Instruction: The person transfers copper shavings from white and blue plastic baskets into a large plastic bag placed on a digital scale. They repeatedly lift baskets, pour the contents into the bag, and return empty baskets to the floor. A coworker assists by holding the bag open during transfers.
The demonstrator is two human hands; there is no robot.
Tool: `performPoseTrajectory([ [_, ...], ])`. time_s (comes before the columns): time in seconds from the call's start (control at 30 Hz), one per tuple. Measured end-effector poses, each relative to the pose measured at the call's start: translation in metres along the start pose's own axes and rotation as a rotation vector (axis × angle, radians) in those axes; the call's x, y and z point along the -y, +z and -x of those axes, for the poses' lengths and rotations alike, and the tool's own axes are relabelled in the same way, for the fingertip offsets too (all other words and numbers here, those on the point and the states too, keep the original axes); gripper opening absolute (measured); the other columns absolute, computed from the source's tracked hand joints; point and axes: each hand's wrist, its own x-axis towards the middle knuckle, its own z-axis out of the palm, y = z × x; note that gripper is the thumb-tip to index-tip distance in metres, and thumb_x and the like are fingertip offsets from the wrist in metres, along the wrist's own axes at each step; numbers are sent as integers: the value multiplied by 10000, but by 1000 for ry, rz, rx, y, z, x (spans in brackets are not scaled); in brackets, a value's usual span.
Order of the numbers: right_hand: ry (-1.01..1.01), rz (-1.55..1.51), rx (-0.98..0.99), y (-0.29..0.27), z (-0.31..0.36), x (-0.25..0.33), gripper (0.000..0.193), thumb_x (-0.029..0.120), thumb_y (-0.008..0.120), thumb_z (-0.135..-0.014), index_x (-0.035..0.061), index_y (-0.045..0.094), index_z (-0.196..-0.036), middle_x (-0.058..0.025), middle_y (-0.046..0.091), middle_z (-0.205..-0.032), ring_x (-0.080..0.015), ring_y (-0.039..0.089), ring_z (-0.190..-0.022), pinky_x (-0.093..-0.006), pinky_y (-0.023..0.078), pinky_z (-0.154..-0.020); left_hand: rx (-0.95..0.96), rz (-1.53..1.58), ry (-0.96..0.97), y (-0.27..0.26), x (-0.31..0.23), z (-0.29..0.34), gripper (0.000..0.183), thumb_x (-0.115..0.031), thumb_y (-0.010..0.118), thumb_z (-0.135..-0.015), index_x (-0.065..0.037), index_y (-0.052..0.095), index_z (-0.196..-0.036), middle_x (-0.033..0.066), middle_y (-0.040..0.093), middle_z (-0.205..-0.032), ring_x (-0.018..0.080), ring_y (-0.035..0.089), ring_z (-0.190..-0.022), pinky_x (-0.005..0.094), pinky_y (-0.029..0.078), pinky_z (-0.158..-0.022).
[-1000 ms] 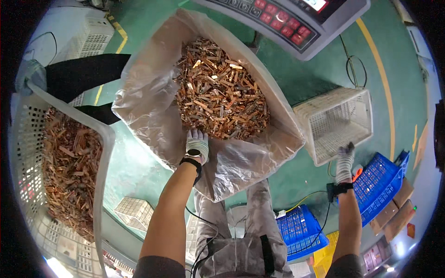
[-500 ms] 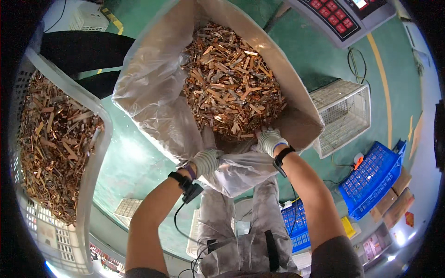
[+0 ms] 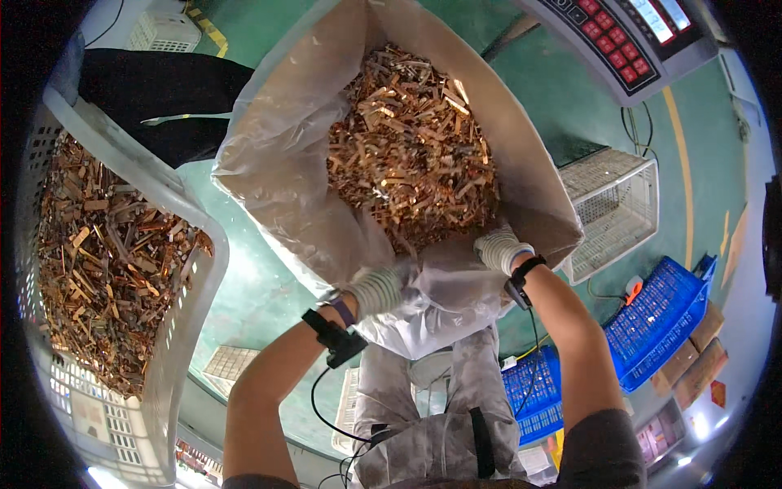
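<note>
A large sack lined with clear plastic (image 3: 281, 175) stands before me, its mouth spread wide. Inside lies a heap of small copper-coloured metal scraps (image 3: 415, 147), partly blurred. My left hand (image 3: 379, 292), in a ribbed whitish glove, is at the near left rim; motion smears its fingers, so its grip is unclear. My right hand (image 3: 498, 246), gloved alike, is closed on the near right edge of the lining, close to the scraps. Dark straps circle both wrists.
At left stands a white crate (image 3: 191, 269) heaped with similar scraps. Dark clothing (image 3: 163, 94) of another person shows behind it. A scale with red keys (image 3: 611, 41) is at upper right. White crates (image 3: 615, 212) and blue crates (image 3: 660, 318) stand to the right.
The sack and both hands have shifted slightly right in view. The scraps have stirred and now look blurred. My left hand has become smeared by motion.
</note>
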Motion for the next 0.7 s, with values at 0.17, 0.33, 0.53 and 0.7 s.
performPoseTrajectory([
  [0.17, 140, -85, -45, -26, 8, -14, 514, 160, 527, -904, 82, 427, -1402, -181, 504, -1380, -338, 485, -1274, -483, 365, -1046, -73, -706, -416, -67, 41, -49, 660, -385, 631, -858, -133, 402, -1423, 131, 351, -1500, 330, 335, -1370, 505, 271, -1111],
  [0.33, 370, -499, -692, -39, -34, -27, 777, 254, 696, -807, 60, 308, -1452, -206, 326, -1490, -355, 338, -1368, -444, 311, -1112, -333, -473, -631, -123, 53, -104, 969, -501, 701, -789, -161, 164, -1520, 127, 209, -1561, 369, 221, -1420, 562, 216, -1124],
  [0.53, 271, -1170, -977, -30, -93, -48, 852, 193, 725, -801, 22, 231, -1473, -185, 330, -1476, -301, 345, -1351, -392, 292, -1131, -413, -856, -180, -179, 5, -187, 1018, -701, 612, -749, -204, 180, -1526, 133, 146, -1583, 365, 147, -1449, 576, 152, -1142],
  [0.7, -29, -2092, -984, -31, -126, -51, 779, 42, 635, -871, 42, 177, -1501, -126, 439, -1321, -198, 473, -1192, -279, 444, -997, -484, -635, -232, -230, -3, -268, 1007, -835, 426, -754, -215, 224, -1521, 139, 78, -1594, 393, 151, -1442, 600, 163, -1129],
])
